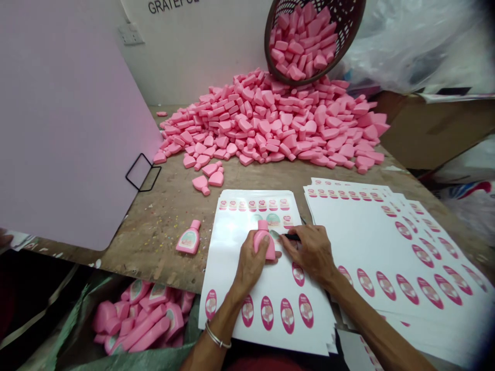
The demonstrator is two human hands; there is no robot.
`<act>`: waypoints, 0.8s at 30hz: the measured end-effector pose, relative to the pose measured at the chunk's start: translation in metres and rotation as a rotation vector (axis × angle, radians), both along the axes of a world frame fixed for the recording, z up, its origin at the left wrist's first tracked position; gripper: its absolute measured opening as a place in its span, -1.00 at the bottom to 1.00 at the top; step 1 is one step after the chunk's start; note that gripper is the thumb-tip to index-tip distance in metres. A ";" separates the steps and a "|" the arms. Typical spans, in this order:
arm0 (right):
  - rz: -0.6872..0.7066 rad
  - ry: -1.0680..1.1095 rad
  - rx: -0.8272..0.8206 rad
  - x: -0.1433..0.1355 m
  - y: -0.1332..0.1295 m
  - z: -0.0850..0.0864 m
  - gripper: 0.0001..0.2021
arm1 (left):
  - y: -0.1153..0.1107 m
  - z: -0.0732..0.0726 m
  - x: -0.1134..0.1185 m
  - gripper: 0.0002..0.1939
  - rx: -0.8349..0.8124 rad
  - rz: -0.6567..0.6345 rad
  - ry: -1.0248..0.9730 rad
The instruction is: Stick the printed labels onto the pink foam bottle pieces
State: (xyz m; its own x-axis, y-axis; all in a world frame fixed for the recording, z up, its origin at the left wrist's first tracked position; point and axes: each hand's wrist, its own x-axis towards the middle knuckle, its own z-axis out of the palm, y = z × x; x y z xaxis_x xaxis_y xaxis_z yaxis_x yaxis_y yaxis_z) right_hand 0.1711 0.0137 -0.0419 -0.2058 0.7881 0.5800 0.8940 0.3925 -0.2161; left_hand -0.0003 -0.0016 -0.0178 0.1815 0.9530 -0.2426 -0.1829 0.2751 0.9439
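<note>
Wrapped around a small pink bottle (263, 246) is my left hand (246, 260), its thumb pressed on the bottle's front. The bottle stands neck up above a stack of sticker sheets (228, 257). My right hand (312, 251) grips a thin black tool (291, 237); its tip points at the sheet near a round label, and its exact kind is unclear. Oval and small pink-and-white stickers line the sheet's edges. To the left, a pink bottle with a label on its front (188, 240) lies on the wooden table (166, 206).
A big heap of pink bottles (266, 118) covers the table's back, below a tipped brown basket (270, 56). More sticker sheets (359, 232) lie at right. A green sack (77, 324) of bottles sits below the front edge. A pale board (69, 123) stands at left.
</note>
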 end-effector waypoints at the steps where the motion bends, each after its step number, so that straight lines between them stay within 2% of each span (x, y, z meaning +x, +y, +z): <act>1: 0.025 0.009 0.037 0.000 0.000 0.000 -0.86 | 0.000 0.000 0.000 -0.56 -0.005 0.000 -0.011; 5: 0.094 0.070 0.071 0.001 -0.003 0.006 -0.86 | 0.001 0.002 0.000 -0.57 -0.025 0.004 -0.030; 7: 0.050 0.176 0.024 0.002 -0.005 0.012 -0.84 | 0.001 0.004 0.000 -0.58 -0.034 0.009 -0.040; 10: -0.105 0.499 -0.169 0.004 -0.008 0.024 -0.78 | 0.000 0.005 0.000 -0.58 -0.031 0.038 -0.041; 13: -0.115 0.746 -0.400 0.002 -0.012 0.037 -0.74 | -0.003 0.007 0.000 -0.57 -0.026 0.081 -0.118; 18: 0.012 0.774 -0.581 -0.014 -0.022 0.048 -0.64 | -0.009 0.017 -0.002 -0.45 -0.169 0.128 -0.363; 20: 0.029 0.759 -0.594 -0.020 -0.026 0.049 -0.65 | -0.011 0.023 -0.003 -0.45 -0.220 0.127 -0.394; 24: 0.050 0.751 -0.574 -0.029 -0.028 0.051 -0.70 | -0.015 0.030 -0.004 -0.46 -0.219 0.118 -0.424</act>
State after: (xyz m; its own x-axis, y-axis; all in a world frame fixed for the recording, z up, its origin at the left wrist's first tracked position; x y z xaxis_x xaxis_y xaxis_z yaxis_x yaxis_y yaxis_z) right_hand 0.1426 -0.0144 0.0093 0.0221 0.9946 0.1011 0.4277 0.0820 -0.9002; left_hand -0.0043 -0.0164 0.0118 0.2015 0.9080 -0.3674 -0.5807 0.4128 0.7017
